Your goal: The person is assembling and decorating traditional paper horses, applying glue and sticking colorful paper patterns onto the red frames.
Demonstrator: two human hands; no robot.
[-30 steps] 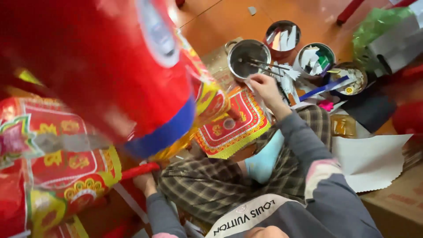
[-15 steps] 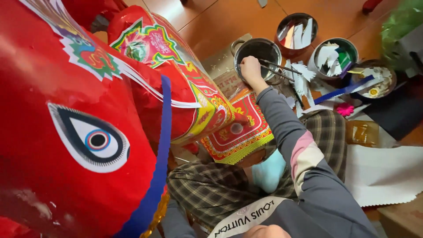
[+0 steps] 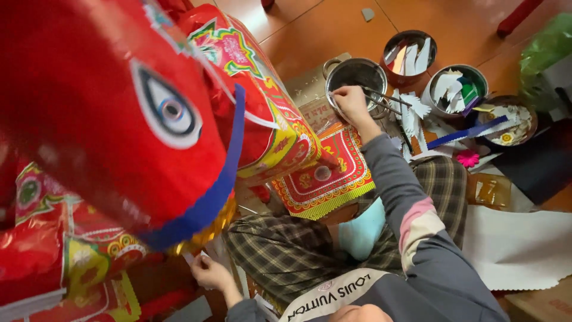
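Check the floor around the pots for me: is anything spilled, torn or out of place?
Mostly loose scraps. White paper cut-outs lie scattered on the floor beside the steel pot that the right hand reaches into, with a blue strip lying askew and a pink paper flower by itself. No liquid spill or damage shows.

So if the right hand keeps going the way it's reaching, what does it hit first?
Most likely the steel pot: the right hand already sits at its near rim, fingers pointing in. Depth is unclear.

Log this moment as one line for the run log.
right hand: at steel pot rim, on a stick | left hand: pinching paper scrap | red paper figure: over lap
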